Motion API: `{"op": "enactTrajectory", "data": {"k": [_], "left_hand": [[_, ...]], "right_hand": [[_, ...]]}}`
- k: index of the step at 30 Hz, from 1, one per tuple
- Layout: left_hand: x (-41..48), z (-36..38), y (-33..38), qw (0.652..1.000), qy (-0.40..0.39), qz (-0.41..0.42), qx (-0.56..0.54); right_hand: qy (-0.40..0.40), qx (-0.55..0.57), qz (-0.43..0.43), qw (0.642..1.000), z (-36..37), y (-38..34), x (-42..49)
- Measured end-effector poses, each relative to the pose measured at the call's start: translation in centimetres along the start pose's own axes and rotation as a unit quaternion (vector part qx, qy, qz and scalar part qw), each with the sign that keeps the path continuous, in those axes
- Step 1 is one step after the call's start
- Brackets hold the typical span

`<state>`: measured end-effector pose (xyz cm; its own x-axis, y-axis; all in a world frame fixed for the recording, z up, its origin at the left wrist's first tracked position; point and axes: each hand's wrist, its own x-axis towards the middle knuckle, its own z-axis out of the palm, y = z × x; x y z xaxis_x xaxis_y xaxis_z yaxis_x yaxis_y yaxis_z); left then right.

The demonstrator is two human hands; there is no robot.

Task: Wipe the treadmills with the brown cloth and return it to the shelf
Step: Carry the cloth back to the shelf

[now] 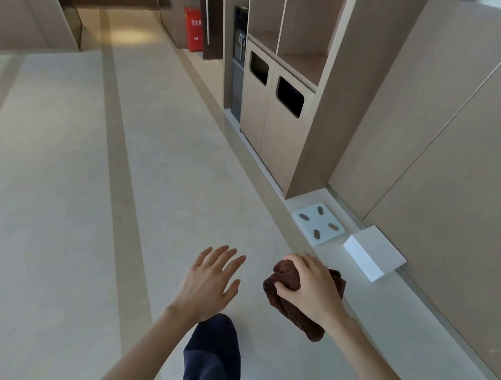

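Brown cloth [283, 274]: bunched, being gripped in the curled right hand [307, 281] above the floor [71, 182], likely for carrying; left hand [211, 277]: hanging spread, gripping nothing; shelf [303, 63]: standing well ahead beside the right wall; no treadmills showing

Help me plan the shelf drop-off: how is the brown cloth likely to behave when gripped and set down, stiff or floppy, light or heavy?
Probably floppy: the brown cloth bunches in the right hand and its loose end hangs past the wrist. Likely light, since one hand holds it without the open left hand helping.
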<state>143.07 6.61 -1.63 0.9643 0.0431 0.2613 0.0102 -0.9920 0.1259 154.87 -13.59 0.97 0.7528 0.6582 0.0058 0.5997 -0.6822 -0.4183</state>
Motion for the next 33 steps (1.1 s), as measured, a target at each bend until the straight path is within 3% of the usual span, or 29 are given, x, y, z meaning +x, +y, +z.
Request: {"op": "enactTrajectory", "data": {"k": [10, 22, 33], "left_hand": [[23.3, -1.4, -16.5, 0.998, 0.033, 0.053, -0.014], [39.3, 6.5, -25.6, 0.998, -0.01, 0.068, -0.012], [61.0, 9.8, -33.1, 0.995, 0.006, 0.1, 0.003]], "right_hand": [[0.084, 0.015, 0.046, 0.995, -3.9, -0.9, 24.0], [0.028, 0.019, 0.079, 0.996, -0.8, 5.1, 43.3], [0.062, 0.03, 0.082, 0.994, -6.5, 11.5, 66.0]]}}
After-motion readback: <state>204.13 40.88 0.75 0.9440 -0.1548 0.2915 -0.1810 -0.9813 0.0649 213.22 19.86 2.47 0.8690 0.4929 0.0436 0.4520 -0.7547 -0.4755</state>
